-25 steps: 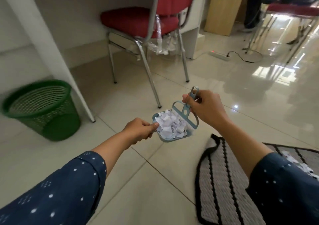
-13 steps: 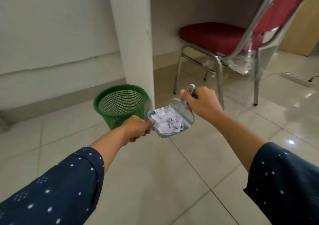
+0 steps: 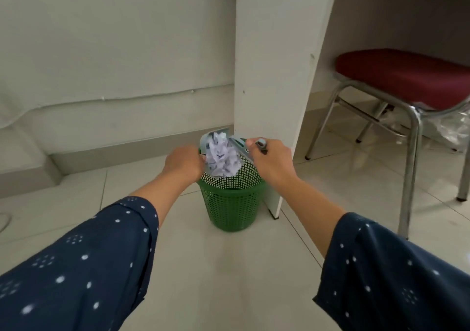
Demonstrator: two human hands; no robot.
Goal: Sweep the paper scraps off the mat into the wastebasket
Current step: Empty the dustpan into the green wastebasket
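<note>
Head view: crumpled white paper scraps (image 3: pixel 222 156) fill a pale blue dustpan (image 3: pixel 206 141), tilted steeply over a green mesh wastebasket (image 3: pixel 230 205) that stands on the tiled floor beside a white desk panel (image 3: pixel 274 76). The scraps lie between both hands. The left hand (image 3: pixel 183 164) grips the dustpan; the right hand (image 3: pixel 270 156) is clenched around a small brush (image 3: pixel 240 147).

A single head-worn wide-angle view looks forward and down along both outstretched forearms. It sits close above the pale tiled floor (image 3: pixel 229 267), facing the round green mesh plastic wastebasket (image 3: pixel 232 203) at 12 o'clock.
</note>
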